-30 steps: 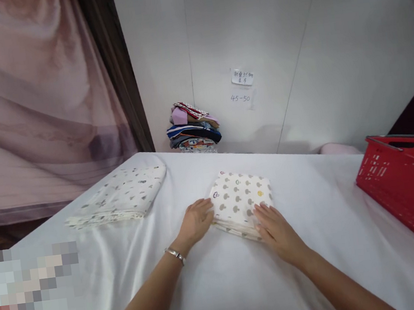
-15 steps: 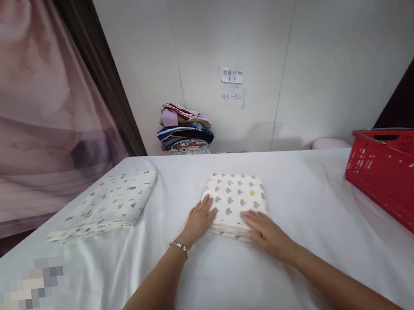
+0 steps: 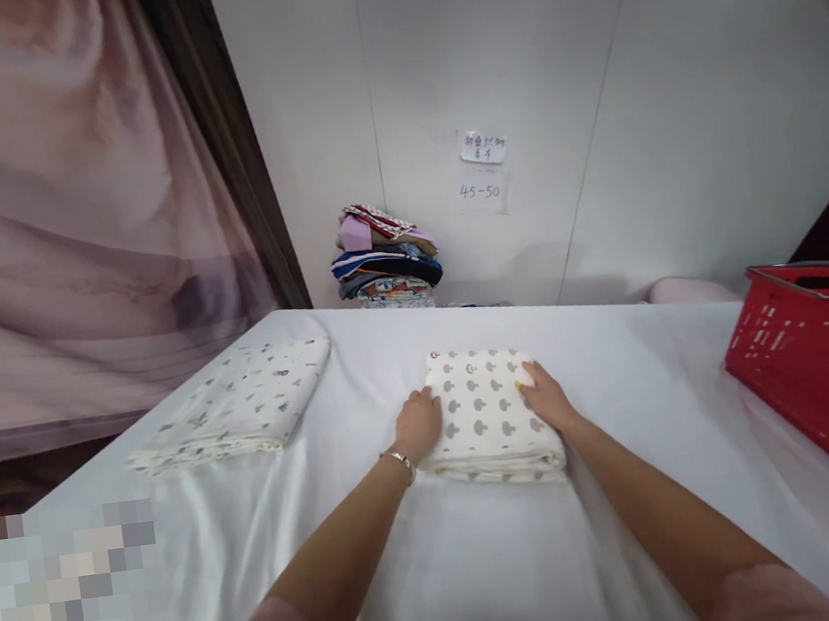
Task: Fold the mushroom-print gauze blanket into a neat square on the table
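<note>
A folded white cloth (image 3: pixel 482 415) printed with grey mushroom-like shapes lies on the white-covered table in front of me, its layered edge facing me. My left hand (image 3: pixel 419 423) grips its left side, the fingers curled at the edge. On the opposite side my right hand (image 3: pixel 547 399) holds the far right edge, thumb on top and the other fingers partly hidden. A second folded white cloth (image 3: pixel 240 402), with small dark prints, lies apart to the left.
At the right stands a red plastic basket (image 3: pixel 822 371) with a metal handle. A pile of folded fabrics (image 3: pixel 387 258) rises behind the table's far edge, against the wall. A pinkish curtain (image 3: pixel 71 222) hangs at the left. Paper notes (image 3: pixel 481 148) are stuck to the wall.
Both hands have gone from lying flat on the mushroom-print cloth to gripping its sides. My right hand moved up to the far right edge. The cloth now sits turned squarer to me.
</note>
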The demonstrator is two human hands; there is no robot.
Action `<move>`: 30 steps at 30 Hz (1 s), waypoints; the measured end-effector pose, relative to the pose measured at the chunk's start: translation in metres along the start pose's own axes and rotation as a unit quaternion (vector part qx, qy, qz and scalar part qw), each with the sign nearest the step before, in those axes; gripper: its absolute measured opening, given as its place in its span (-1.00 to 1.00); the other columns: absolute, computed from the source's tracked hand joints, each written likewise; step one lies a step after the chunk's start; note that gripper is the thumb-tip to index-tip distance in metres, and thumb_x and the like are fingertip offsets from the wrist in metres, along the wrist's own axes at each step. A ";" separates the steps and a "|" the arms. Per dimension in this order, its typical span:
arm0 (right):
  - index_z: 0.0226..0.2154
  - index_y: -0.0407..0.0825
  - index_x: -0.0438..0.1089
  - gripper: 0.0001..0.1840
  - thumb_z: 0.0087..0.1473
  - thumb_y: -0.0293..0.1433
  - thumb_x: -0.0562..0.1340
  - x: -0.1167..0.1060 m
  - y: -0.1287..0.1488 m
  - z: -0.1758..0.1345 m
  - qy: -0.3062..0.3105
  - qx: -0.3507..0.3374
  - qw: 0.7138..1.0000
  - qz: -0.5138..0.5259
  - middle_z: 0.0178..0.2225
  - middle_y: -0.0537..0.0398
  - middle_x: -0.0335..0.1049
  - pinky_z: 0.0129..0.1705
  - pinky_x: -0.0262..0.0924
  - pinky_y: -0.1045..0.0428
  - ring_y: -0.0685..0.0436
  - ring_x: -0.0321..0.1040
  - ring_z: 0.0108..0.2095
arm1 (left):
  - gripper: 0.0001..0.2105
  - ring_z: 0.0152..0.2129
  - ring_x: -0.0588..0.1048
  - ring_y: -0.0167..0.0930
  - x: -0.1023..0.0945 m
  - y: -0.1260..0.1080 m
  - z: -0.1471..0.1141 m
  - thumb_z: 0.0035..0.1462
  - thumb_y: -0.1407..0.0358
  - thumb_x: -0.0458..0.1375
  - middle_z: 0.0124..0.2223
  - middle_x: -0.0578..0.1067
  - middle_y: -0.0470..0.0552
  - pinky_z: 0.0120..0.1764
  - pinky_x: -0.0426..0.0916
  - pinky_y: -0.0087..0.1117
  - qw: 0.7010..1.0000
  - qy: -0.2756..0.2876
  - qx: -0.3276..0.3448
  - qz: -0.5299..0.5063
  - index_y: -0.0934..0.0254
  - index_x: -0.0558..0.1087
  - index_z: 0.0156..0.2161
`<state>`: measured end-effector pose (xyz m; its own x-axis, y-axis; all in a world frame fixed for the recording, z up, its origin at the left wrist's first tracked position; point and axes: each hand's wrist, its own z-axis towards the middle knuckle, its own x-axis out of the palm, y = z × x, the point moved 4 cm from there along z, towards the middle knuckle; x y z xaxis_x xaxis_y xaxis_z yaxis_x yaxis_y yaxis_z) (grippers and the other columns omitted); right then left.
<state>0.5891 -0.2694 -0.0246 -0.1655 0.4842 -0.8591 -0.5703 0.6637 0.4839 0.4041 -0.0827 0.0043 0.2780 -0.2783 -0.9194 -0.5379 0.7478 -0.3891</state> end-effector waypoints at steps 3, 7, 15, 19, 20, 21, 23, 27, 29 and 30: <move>0.14 -0.05 0.19 -0.46 0.07 -0.40 0.03 -0.010 0.001 0.014 0.029 -0.030 0.999 -0.023 0.22 -0.04 0.06 0.20 -0.06 -0.11 -0.20 -0.03 0.22 | -0.66 -0.20 0.46 -0.27 -0.004 0.003 -0.016 0.20 0.22 -0.10 -0.09 0.45 0.16 -0.16 0.32 -0.26 1.000 0.023 -0.003 0.007 0.28 0.34 0.00; 0.13 -0.08 0.18 -0.49 0.11 -0.39 0.04 -0.018 0.035 0.021 0.049 -0.094 0.992 -0.073 0.30 -0.08 -0.16 0.23 -0.26 -0.19 -0.26 -0.31 0.29 | -0.60 0.07 0.28 -0.20 -0.018 -0.010 -0.015 0.15 0.25 -0.02 0.16 0.28 0.21 0.00 0.24 -0.20 0.996 -0.045 0.060 0.039 0.30 0.27 0.09; 0.19 -0.06 0.06 -0.39 0.22 -0.08 -0.14 0.012 0.056 0.012 0.118 -0.123 0.971 -0.166 0.31 -0.04 -0.18 0.23 -0.35 -0.24 -0.22 -0.31 0.29 | -0.52 0.26 -0.07 -0.23 0.017 -0.026 0.003 0.24 0.13 -0.14 0.31 0.03 0.11 0.18 -0.02 -0.07 0.994 0.009 0.110 -0.024 0.29 0.14 0.21; 0.19 -0.02 0.06 -0.39 0.22 -0.06 -0.15 0.016 0.049 0.014 0.111 -0.126 0.972 -0.164 0.31 -0.01 -0.20 0.24 -0.37 -0.24 -0.21 -0.32 0.30 | -0.51 0.27 -0.09 -0.26 0.020 -0.020 0.001 0.24 0.11 -0.14 0.32 0.00 0.08 0.19 -0.02 -0.07 0.994 0.002 0.098 -0.056 0.27 0.13 0.21; 0.19 -0.01 0.06 -0.39 0.22 -0.06 -0.14 0.015 0.049 0.015 0.112 -0.125 0.972 -0.163 0.31 -0.01 -0.20 0.24 -0.37 -0.24 -0.21 -0.31 0.30 | -0.50 0.27 -0.09 -0.26 0.020 -0.020 0.001 0.24 0.11 -0.14 0.32 0.00 0.08 0.19 -0.03 -0.06 0.993 -0.001 0.098 -0.060 0.27 0.14 0.21; 0.19 -0.01 0.06 -0.40 0.21 -0.06 -0.14 0.015 0.050 0.015 0.112 -0.123 0.973 -0.162 0.31 0.00 -0.20 0.24 -0.37 -0.24 -0.20 -0.31 0.30 | -0.50 0.26 -0.08 -0.26 0.020 -0.019 0.001 0.24 0.11 -0.14 0.32 0.01 0.08 0.19 -0.02 -0.06 0.993 -0.004 0.097 -0.064 0.28 0.14 0.21; 0.19 -0.01 0.06 -0.40 0.22 -0.07 -0.14 0.014 0.052 0.014 0.117 -0.121 0.973 -0.159 0.31 0.00 -0.19 0.24 -0.37 -0.24 -0.20 -0.32 0.30 | -0.50 0.26 -0.08 -0.27 0.020 -0.019 0.001 0.23 0.10 -0.13 0.32 0.02 0.08 0.18 -0.02 -0.06 0.993 -0.008 0.095 -0.071 0.28 0.14 0.21; 0.22 -0.05 0.02 -0.39 0.21 -0.11 -0.13 0.010 0.051 0.005 0.138 -0.127 0.970 -0.153 0.31 -0.02 -0.19 0.25 -0.34 -0.22 -0.20 -0.31 0.30 | -0.51 0.26 -0.07 -0.27 0.021 -0.018 0.001 0.23 0.10 -0.11 0.32 0.02 0.06 0.19 -0.02 -0.06 0.992 -0.009 0.083 -0.094 0.24 0.15 0.21; 0.22 -0.05 0.02 -0.40 0.21 -0.14 -0.11 0.007 0.046 -0.005 0.144 -0.129 0.970 -0.146 0.31 -0.02 -0.19 0.25 -0.31 -0.20 -0.19 -0.30 0.30 | -0.51 0.26 -0.08 -0.27 0.021 -0.016 0.001 0.22 0.10 -0.09 0.32 0.01 0.05 0.20 -0.03 -0.07 0.991 -0.009 0.074 -0.111 0.23 0.16 0.20; 0.22 -0.05 0.04 -0.40 0.20 -0.15 -0.10 0.005 0.042 -0.011 0.145 -0.127 0.971 -0.139 0.30 -0.02 -0.18 0.25 -0.30 -0.20 -0.19 -0.30 0.30 | -0.51 0.27 -0.08 -0.27 0.021 -0.015 0.001 0.22 0.10 -0.09 0.32 0.01 0.05 0.20 -0.04 -0.08 0.990 -0.011 0.069 -0.119 0.23 0.17 0.20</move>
<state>0.5552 -0.2452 -0.0100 -0.1745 0.1009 -0.9795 -0.7996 0.5660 0.2007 0.4192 -0.0990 -0.0095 0.4023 -0.4445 -0.8003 -0.3421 0.7379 -0.5818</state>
